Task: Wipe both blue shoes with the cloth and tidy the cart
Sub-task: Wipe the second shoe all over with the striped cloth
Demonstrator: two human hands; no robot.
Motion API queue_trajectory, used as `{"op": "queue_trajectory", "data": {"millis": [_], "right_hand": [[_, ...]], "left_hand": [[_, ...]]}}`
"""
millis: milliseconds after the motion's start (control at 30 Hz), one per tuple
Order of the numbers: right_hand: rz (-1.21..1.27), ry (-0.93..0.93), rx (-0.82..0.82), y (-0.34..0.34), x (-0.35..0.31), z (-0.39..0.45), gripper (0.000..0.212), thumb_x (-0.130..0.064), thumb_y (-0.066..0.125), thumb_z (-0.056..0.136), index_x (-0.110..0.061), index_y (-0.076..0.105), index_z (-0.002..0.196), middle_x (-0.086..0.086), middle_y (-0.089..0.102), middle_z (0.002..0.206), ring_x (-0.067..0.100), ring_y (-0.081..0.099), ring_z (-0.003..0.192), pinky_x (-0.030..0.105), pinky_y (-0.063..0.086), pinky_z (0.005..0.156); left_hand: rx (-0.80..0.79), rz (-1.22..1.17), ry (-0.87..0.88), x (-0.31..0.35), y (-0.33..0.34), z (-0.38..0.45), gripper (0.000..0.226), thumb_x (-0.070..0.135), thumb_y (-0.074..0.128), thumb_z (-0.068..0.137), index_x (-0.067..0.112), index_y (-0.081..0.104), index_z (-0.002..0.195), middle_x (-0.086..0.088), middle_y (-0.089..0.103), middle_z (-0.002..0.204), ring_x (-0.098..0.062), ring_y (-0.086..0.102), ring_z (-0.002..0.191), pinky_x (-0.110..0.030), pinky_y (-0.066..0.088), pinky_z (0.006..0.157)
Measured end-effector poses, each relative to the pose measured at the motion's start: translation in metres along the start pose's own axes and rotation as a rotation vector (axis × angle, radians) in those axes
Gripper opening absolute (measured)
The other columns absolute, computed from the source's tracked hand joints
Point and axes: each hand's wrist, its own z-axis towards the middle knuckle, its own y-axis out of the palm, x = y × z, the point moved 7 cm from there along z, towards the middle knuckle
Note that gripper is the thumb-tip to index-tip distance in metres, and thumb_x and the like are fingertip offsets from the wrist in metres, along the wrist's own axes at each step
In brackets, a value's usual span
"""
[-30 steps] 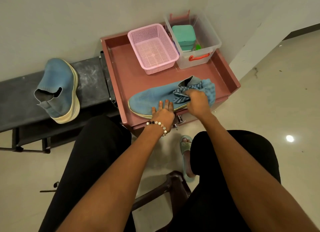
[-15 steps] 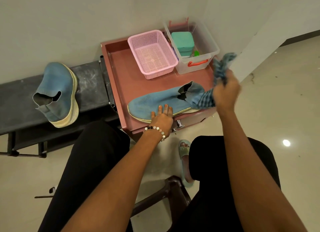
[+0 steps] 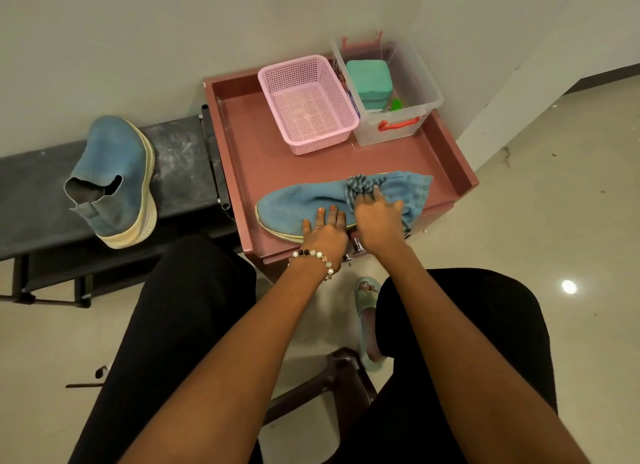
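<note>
While our left hand (image 3: pixel 325 230) presses flat on the blue shoe (image 3: pixel 304 204), our right hand (image 3: pixel 377 214) grips the cloth (image 3: pixel 360 186), wiping its heel; next we judge the bench shoe (image 3: pixel 110 176).

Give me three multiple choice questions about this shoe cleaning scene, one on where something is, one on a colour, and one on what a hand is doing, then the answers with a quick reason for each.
1. Where is the second blue shoe?
A. In the pink basket
B. On the dark bench left of the cart
C. On the floor

2. What colour is the handle on the clear plastic box?
A. Orange-red
B. Black
C. Yellow

3. What is the left hand doing?
A. Lifting the basket
B. Hanging idle off the cart
C. Pressing flat on the shoe on the cart

Answers:
1. B, it lies on its side on the bench, beside the cart.
2. A, an orange-red handle sits on the box's front.
3. C, its straight fingers rest on the shoe on the cart, while the right hand holds the cloth against the heel end.
</note>
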Motion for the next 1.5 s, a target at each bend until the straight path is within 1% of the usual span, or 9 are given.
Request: {"op": "queue_trajectory", "data": {"millis": [133, 300, 533, 700, 900, 1033, 1167, 1233, 1500], "right_hand": [[0.165, -0.047, -0.032, 0.003, 0.006, -0.003, 0.04, -0.005, 0.058, 0.078, -0.01, 0.055, 0.118, 0.013, 0.058, 0.118, 0.033, 0.052, 0.114, 0.042, 0.04, 0.091], [0.807, 0.034, 0.04, -0.026, 0.05, -0.011, 0.027, 0.008, 0.047, 0.071, -0.008, 0.068, 0.075, 0.012, 0.059, 0.065, 0.025, 0.053, 0.062, 0.031, 0.041, 0.056], [0.829, 0.375, 0.949, -0.098, 0.118, -0.034, 0.041, 0.003, 0.042, 0.072, 0.0, 0.065, 0.106, 0.015, 0.069, 0.094, 0.016, 0.058, 0.081, 0.02, 0.043, 0.075], [0.462, 0.15, 0.301, -0.024, 0.054, 0.022, 0.048, -0.009, 0.047, 0.075, -0.011, 0.06, 0.122, 0.016, 0.061, 0.118, 0.036, 0.051, 0.112, 0.045, 0.043, 0.091], [0.194, 0.107, 0.089, -0.008, 0.021, 0.02, 0.05, -0.011, 0.058, 0.079, -0.016, 0.051, 0.128, 0.008, 0.056, 0.124, 0.03, 0.035, 0.123, 0.043, 0.03, 0.094], [0.234, -0.077, 0.055, -0.004, -0.013, 0.01, 0.05, -0.015, 0.055, 0.085, -0.02, 0.047, 0.134, 0.007, 0.052, 0.133, 0.028, 0.033, 0.128, 0.04, 0.028, 0.097], [0.368, -0.39, -0.068, 0.004, -0.041, 0.003, 0.059, -0.001, 0.053, 0.081, -0.028, 0.052, 0.133, -0.006, 0.044, 0.145, 0.017, 0.032, 0.135, 0.041, 0.025, 0.103], [0.299, -0.404, -0.049, 0.004, -0.035, 0.005, 0.062, -0.001, 0.054, 0.077, -0.03, 0.054, 0.131, -0.011, 0.046, 0.143, 0.017, 0.035, 0.132, 0.041, 0.027, 0.101], [0.332, -0.128, 0.277, -0.02, 0.031, 0.01, 0.059, 0.003, 0.044, 0.063, -0.019, 0.069, 0.112, -0.001, 0.065, 0.122, 0.028, 0.055, 0.114, 0.048, 0.044, 0.092]], "left_hand": [[-0.003, 0.009, 0.006, -0.001, 0.0, -0.003, 0.09, 0.003, 0.058, 0.086, 0.001, -0.005, 0.149, -0.014, -0.008, 0.158, -0.036, -0.003, 0.146, -0.056, 0.013, 0.114], [0.011, 0.01, 0.038, -0.002, 0.001, -0.004, 0.091, 0.003, 0.059, 0.086, 0.001, -0.008, 0.149, -0.015, -0.009, 0.158, -0.037, -0.004, 0.145, -0.056, 0.013, 0.114], [0.027, 0.017, 0.046, -0.002, 0.002, -0.004, 0.092, 0.007, 0.06, 0.088, 0.002, -0.008, 0.149, -0.015, -0.01, 0.158, -0.037, -0.004, 0.145, -0.055, 0.011, 0.114], [0.024, 0.0, 0.049, -0.001, 0.0, -0.005, 0.089, 0.007, 0.058, 0.088, 0.002, -0.006, 0.149, -0.015, -0.009, 0.158, -0.037, -0.004, 0.145, -0.056, 0.011, 0.114], [0.03, -0.016, 0.039, -0.002, -0.001, -0.006, 0.087, 0.006, 0.057, 0.087, 0.002, -0.005, 0.15, -0.014, -0.006, 0.159, -0.036, -0.003, 0.146, -0.056, 0.011, 0.114], [0.017, 0.02, 0.046, 0.0, -0.004, -0.007, 0.085, 0.01, 0.057, 0.088, 0.004, 0.0, 0.15, -0.015, -0.002, 0.158, -0.034, -0.003, 0.146, -0.055, 0.01, 0.115], [0.008, 0.05, 0.051, -0.004, 0.0, -0.01, 0.048, 0.008, 0.054, 0.089, 0.005, 0.046, 0.135, -0.015, 0.045, 0.141, -0.031, 0.035, 0.135, -0.046, 0.015, 0.116], [0.058, 0.015, 0.076, -0.007, -0.002, -0.01, 0.05, 0.007, 0.057, 0.086, 0.005, 0.044, 0.134, -0.015, 0.05, 0.136, -0.03, 0.043, 0.129, -0.043, 0.02, 0.114], [0.106, -0.056, 0.164, -0.01, 0.005, -0.008, 0.096, -0.003, 0.059, 0.082, 0.009, -0.006, 0.151, -0.009, -0.006, 0.16, -0.028, -0.004, 0.147, -0.042, 0.005, 0.117]]}}
